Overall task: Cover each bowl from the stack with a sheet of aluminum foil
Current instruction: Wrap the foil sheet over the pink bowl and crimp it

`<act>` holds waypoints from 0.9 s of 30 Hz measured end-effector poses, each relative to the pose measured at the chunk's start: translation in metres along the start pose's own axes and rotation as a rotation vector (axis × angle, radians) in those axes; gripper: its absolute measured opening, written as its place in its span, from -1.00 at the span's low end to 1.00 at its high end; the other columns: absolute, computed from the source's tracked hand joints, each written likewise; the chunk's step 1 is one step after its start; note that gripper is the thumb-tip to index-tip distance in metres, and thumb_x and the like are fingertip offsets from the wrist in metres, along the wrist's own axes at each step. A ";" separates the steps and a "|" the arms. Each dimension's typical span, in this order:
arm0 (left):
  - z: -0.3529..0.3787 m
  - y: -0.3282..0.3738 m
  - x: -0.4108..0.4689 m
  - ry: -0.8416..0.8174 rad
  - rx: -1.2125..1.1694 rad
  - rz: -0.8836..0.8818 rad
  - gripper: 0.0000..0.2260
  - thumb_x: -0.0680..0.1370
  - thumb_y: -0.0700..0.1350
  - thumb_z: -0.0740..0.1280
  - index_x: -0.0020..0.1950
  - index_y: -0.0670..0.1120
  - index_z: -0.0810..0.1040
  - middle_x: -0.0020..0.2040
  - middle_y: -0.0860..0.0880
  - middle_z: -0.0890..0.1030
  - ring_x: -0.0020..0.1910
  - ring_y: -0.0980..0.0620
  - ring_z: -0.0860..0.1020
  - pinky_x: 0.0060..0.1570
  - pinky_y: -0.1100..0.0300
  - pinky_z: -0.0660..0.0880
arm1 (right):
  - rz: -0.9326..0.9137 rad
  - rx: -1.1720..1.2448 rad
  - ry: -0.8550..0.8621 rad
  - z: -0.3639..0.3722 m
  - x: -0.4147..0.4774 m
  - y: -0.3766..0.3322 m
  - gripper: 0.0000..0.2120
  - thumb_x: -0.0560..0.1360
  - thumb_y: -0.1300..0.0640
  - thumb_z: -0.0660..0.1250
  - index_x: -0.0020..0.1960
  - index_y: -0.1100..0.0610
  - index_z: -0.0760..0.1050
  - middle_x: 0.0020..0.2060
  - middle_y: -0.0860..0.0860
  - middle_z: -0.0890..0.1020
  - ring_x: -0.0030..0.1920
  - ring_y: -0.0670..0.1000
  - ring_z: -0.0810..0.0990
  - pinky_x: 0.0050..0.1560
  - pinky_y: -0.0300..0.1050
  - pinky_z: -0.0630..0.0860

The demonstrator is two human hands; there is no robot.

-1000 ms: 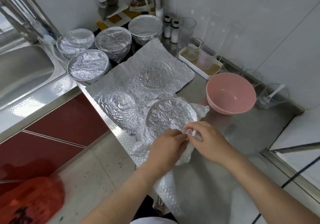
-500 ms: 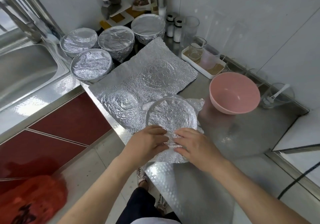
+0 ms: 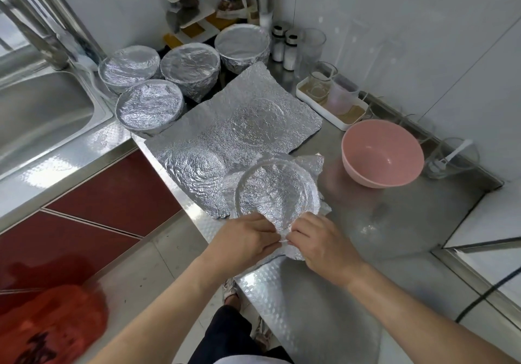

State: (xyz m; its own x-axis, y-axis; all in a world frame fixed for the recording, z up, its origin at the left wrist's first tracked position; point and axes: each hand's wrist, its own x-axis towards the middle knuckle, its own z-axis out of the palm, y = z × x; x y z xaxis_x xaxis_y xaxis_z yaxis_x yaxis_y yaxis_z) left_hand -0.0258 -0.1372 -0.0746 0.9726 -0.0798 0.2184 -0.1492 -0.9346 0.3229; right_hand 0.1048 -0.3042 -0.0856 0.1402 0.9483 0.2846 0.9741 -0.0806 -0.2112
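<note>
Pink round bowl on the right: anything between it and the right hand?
Nothing visible. Only bare steel counter lies between the right hand and the pink round bowl. The foil-wrapped bowl sits left of that line, but the right hand and the left hand both pinch its foil edge.

Half a second ago both hands lay flat over the near rim of the bowl (image 3: 277,191). Now the left hand (image 3: 245,239) and right hand (image 3: 324,242) have drawn back slightly and pinch the foil (image 3: 294,253) there, fingertips meeting.

Left hand (image 3: 243,241), right hand (image 3: 321,241) on foil (image 3: 276,194)
</note>
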 end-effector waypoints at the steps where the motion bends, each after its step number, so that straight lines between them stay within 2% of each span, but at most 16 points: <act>1: 0.001 0.002 0.002 0.012 0.000 0.000 -0.75 0.62 0.02 0.27 -0.10 -0.05 0.68 -0.18 0.07 0.62 -0.17 0.05 0.55 -0.25 0.16 0.52 | 0.000 0.000 0.004 -0.001 0.000 0.001 -0.88 0.35 0.33 0.37 -0.27 0.13 0.51 -0.28 0.02 0.50 -0.22 0.08 0.46 -0.23 -0.09 0.38; 3: 0.005 0.004 0.004 0.039 -0.002 -0.010 -0.72 0.63 -0.01 0.25 -0.14 -0.07 0.67 -0.21 0.05 0.61 -0.20 0.03 0.53 -0.23 0.14 0.50 | 0.005 0.007 0.014 -0.002 0.002 0.003 -0.85 0.30 0.38 0.29 -0.29 0.15 0.49 -0.29 0.02 0.48 -0.23 0.09 0.45 -0.24 -0.11 0.35; 6: 0.009 0.006 0.007 0.051 -0.008 -0.014 -0.76 0.61 -0.03 0.29 -0.15 -0.08 0.67 -0.21 0.04 0.61 -0.19 0.03 0.51 -0.20 0.14 0.49 | 0.026 0.020 -0.012 -0.004 0.002 0.005 -0.84 0.30 0.36 0.41 -0.28 0.13 0.50 -0.27 0.00 0.50 -0.21 0.07 0.47 -0.22 -0.12 0.38; 8: 0.008 0.007 0.007 0.056 -0.036 -0.028 -0.80 0.58 -0.01 0.33 -0.08 -0.09 0.67 -0.15 0.03 0.62 -0.14 0.01 0.51 -0.15 0.15 0.49 | 0.057 0.048 -0.060 -0.009 0.002 0.005 -0.87 0.34 0.24 0.47 -0.21 0.10 0.54 -0.22 -0.03 0.53 -0.16 0.05 0.50 -0.16 -0.10 0.43; 10: 0.003 0.006 0.002 0.087 -0.067 -0.092 -0.76 0.55 0.05 0.33 0.03 -0.09 0.67 -0.08 0.02 0.62 -0.07 0.01 0.51 -0.10 0.20 0.47 | 0.117 0.117 -0.081 -0.016 0.005 0.003 -0.88 0.39 0.09 0.45 -0.10 0.07 0.58 -0.14 -0.05 0.55 -0.09 0.03 0.52 -0.09 -0.08 0.46; 12: -0.002 0.001 -0.007 0.135 -0.090 -0.189 -0.71 0.54 0.09 0.31 0.07 -0.07 0.68 -0.06 0.03 0.61 -0.04 0.04 0.49 -0.11 0.23 0.46 | 0.168 0.194 -0.073 -0.022 0.009 0.001 -0.82 0.43 -0.03 0.38 -0.04 0.05 0.59 -0.10 -0.08 0.55 -0.07 -0.01 0.52 -0.05 -0.09 0.44; 14: -0.005 -0.004 -0.015 0.157 -0.107 -0.247 -0.74 0.54 0.09 0.32 0.03 -0.04 0.69 -0.08 0.06 0.61 -0.05 0.05 0.49 -0.14 0.18 0.49 | 0.161 0.213 -0.080 -0.021 0.012 -0.003 -0.78 0.46 -0.06 0.28 -0.06 0.05 0.60 -0.13 -0.09 0.55 -0.10 -0.02 0.51 -0.05 -0.11 0.44; 17: -0.005 -0.006 -0.018 0.133 -0.079 -0.216 -0.77 0.55 0.06 0.31 -0.04 -0.01 0.71 -0.12 0.07 0.61 -0.08 0.05 0.51 -0.19 0.15 0.52 | 0.133 0.194 -0.100 -0.012 0.015 -0.012 -0.78 0.50 -0.02 0.25 -0.14 0.07 0.60 -0.21 -0.08 0.54 -0.16 -0.03 0.48 -0.13 -0.11 0.48; 22: -0.007 -0.003 -0.009 0.139 -0.059 -0.095 -0.78 0.56 0.05 0.33 -0.06 -0.03 0.71 -0.15 0.05 0.63 -0.09 0.04 0.52 -0.11 0.21 0.48 | 0.099 0.111 -0.086 -0.008 0.025 -0.018 -0.81 0.48 0.00 0.24 -0.21 0.06 0.55 -0.27 -0.07 0.52 -0.21 -0.01 0.48 -0.22 -0.14 0.47; 24: -0.005 -0.002 -0.005 0.149 -0.010 -0.032 -0.78 0.58 0.01 0.33 -0.07 -0.06 0.71 -0.16 0.03 0.63 -0.13 0.01 0.53 -0.10 0.19 0.49 | 0.073 0.065 -0.096 -0.006 0.026 -0.017 -0.91 0.44 0.09 0.37 -0.23 0.07 0.54 -0.29 -0.05 0.51 -0.23 0.00 0.47 -0.24 -0.14 0.44; 27: 0.000 0.000 0.001 0.157 0.077 0.047 -0.82 0.61 -0.10 0.33 -0.11 -0.12 0.67 -0.20 -0.01 0.60 -0.20 -0.03 0.50 -0.15 0.14 0.47 | 0.074 0.037 -0.113 -0.003 0.023 -0.013 -0.84 0.34 0.24 0.48 -0.26 0.10 0.50 -0.30 -0.01 0.49 -0.25 0.03 0.45 -0.26 -0.11 0.43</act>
State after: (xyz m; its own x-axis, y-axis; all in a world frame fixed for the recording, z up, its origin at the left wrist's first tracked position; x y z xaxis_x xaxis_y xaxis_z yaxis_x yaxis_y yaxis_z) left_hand -0.0254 -0.1369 -0.0741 0.9240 -0.0748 0.3751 -0.1741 -0.9554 0.2386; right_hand 0.0962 -0.2820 -0.0734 0.1884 0.9689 0.1602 0.9543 -0.1421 -0.2630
